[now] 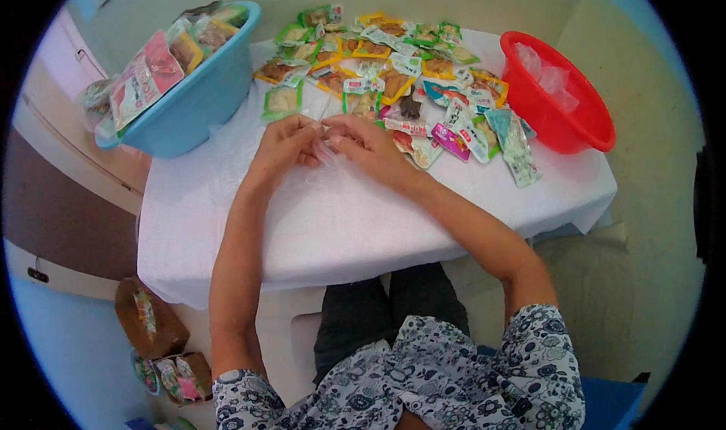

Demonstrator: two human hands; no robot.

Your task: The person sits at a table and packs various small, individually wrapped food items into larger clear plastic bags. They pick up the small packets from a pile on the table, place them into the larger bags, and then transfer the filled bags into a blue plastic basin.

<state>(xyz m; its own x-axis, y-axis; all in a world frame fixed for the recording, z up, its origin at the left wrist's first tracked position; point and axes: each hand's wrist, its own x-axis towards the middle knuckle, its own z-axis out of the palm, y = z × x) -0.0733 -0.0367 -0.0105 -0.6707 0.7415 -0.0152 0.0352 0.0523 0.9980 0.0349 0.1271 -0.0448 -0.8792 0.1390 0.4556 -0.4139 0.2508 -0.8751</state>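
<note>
Both hands meet over the middle of the white cloth-covered table (363,220). My left hand (289,143) pinches a clear thin plastic bag (326,156) between thumb and fingers. Beside it, my right hand (366,143) grips the same plastic with its fingertips. More clear plastic spreads on the cloth left of my left wrist. Just beyond the hands lies a loose spread of small sealed food packets, among them a green-edged packet (282,100), a yellow-edged packet (395,84), a purple packet (451,140) and a long pale green packet (515,149).
A blue plastic basin (193,115) heaped with larger packets stands at the table's left. At the right, a red plastic basin (590,132) holds crumpled clear plastic (547,78). Cardboard boxes (153,322) with packets sit on the floor at lower left. A wall rises behind the table.
</note>
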